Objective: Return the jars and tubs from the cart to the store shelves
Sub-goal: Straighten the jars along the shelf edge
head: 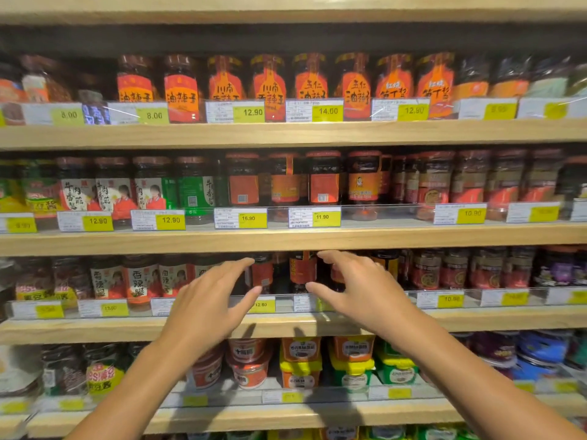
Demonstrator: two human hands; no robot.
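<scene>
Both hands raised before the third shelf (95, 328) down. Left hand (206, 309) with fingers spread apart, holding nothing. Right hand (362, 293) likewise, grip apart and empty, thumb and fingers loosely curved. Between them, behind the price rail (276, 304), a dark jar with a red label (302, 269) upright among other jars. Red-lidded tubs (249, 363) stacked one shelf below.

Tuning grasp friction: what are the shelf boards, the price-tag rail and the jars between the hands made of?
Shelf boards: light wood or wood-look laminate, matte, faint grain.
Price-tag rail: clear glossy plastic, jars show through it.
Jars: dark contents visible and glints suggest glass or clear plastic; cannot tell which. Labels look like printed film or paper.
</scene>
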